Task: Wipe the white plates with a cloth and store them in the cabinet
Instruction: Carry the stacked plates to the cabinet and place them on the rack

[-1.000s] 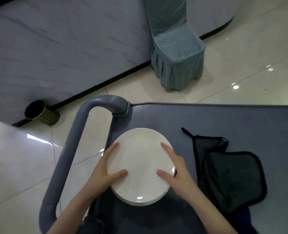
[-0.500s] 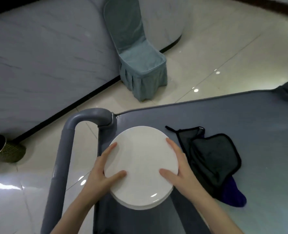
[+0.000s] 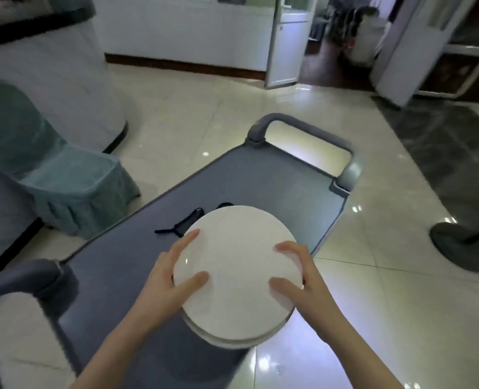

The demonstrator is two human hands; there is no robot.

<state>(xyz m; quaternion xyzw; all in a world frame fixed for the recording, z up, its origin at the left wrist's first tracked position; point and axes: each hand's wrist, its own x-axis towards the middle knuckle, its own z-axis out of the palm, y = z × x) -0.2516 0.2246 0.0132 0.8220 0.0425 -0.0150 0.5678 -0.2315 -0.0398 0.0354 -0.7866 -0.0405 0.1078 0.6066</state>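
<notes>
A stack of white plates (image 3: 237, 265) is held up over the grey cart top (image 3: 274, 186), face down, with lower plate rims showing under the top one. My left hand (image 3: 173, 273) grips the stack's left edge, thumb on top. My right hand (image 3: 300, 279) grips the right edge, thumb and fingers curled over the rim. The dark cloth (image 3: 189, 221) lies on the cart behind the stack; only its corner and a loop show, the rest is hidden by the plates.
The cart has grey handles at the far end (image 3: 303, 133) and near left (image 3: 16, 279). A teal-covered chair (image 3: 64, 181) stands left of the cart. White cabinets and an open door (image 3: 286, 40) are at the far wall. A dark round object (image 3: 468, 245) lies on the floor right.
The view has swung up and to the right, showing the room beyond. The plate stack has risen off the cart with both hands and now covers most of the cloth.
</notes>
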